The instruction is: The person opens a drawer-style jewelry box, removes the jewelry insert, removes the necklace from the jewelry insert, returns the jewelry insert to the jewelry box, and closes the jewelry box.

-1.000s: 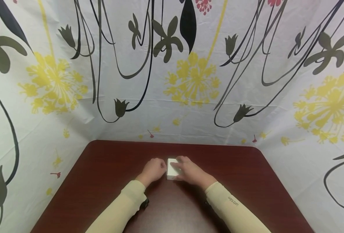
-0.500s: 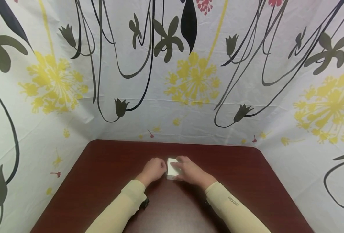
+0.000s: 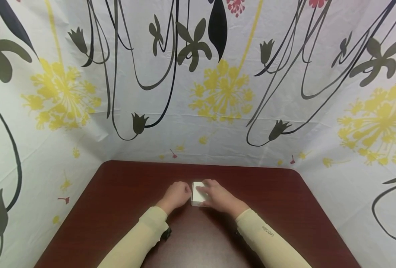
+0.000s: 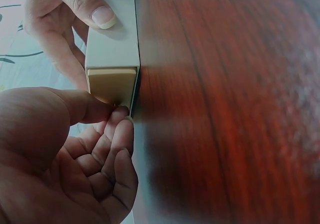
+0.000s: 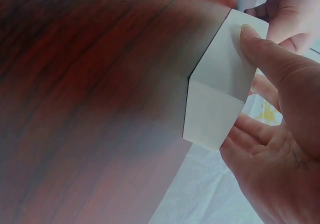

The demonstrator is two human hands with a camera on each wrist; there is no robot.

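Observation:
A small white drawer box (image 3: 197, 195) lies flat on the table between the two hands. My right hand (image 3: 219, 197) grips it from the right; in the right wrist view the thumb lies along one side of the sleeve (image 5: 220, 66) and the fingers are at the opposite side. My left hand (image 3: 176, 195) is at the box's left end. In the left wrist view its thumb and forefinger pinch at the edge of the tan inner drawer (image 4: 112, 84), whose end shows inside the sleeve. What lies between those fingertips is mostly hidden. The left hand's other fingers are curled.
The dark red-brown table (image 3: 134, 178) has rounded far corners. A white cloth (image 3: 171, 93) printed with flowers hangs behind it and on both sides. A black strap piece (image 3: 166, 233) shows under the left sleeve.

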